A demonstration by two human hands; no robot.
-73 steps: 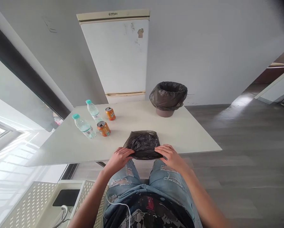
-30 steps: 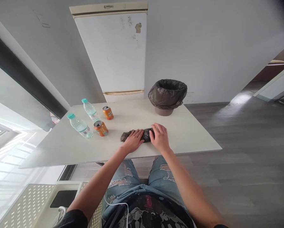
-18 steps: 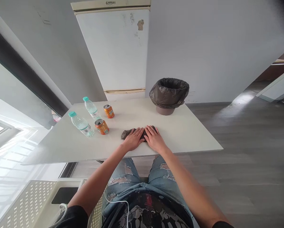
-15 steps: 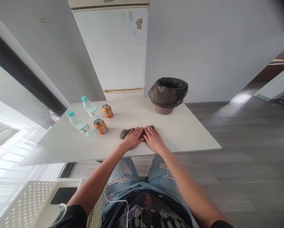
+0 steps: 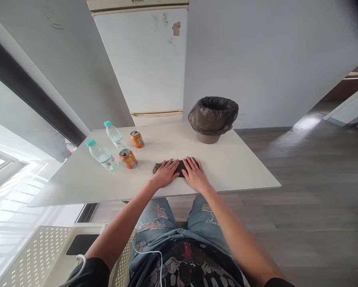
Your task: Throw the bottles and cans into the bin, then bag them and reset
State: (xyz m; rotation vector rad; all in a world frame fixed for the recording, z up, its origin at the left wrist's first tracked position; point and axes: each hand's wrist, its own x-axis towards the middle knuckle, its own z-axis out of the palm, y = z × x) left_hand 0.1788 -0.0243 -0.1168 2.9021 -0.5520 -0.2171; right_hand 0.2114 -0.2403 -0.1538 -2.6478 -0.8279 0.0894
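Note:
A dark garbage bag (image 5: 179, 170), folded into a narrow strip, lies near the front edge of the white table. My left hand (image 5: 166, 174) rests flat on its left part, fingers stretched out. On its right part lies my right hand (image 5: 195, 174), also flat with the fingers spread. Both hands press down on the bag and hide much of it; its crinkled left end sticks out. Neither hand is closed around anything.
Left of my hands stand two orange soda cans (image 5: 128, 158) and two clear bottles (image 5: 103, 156) with green caps. A trash bin (image 5: 208, 138) lined with a dark bag stands on the table (image 5: 241, 171) at the back right. Behind is a fridge (image 5: 143, 63).
The fingers of both hands have spread and slid slightly outward and forward over the bag, which looks flatter. The view has shifted slightly; the cans, bottles and bin have stayed in place.

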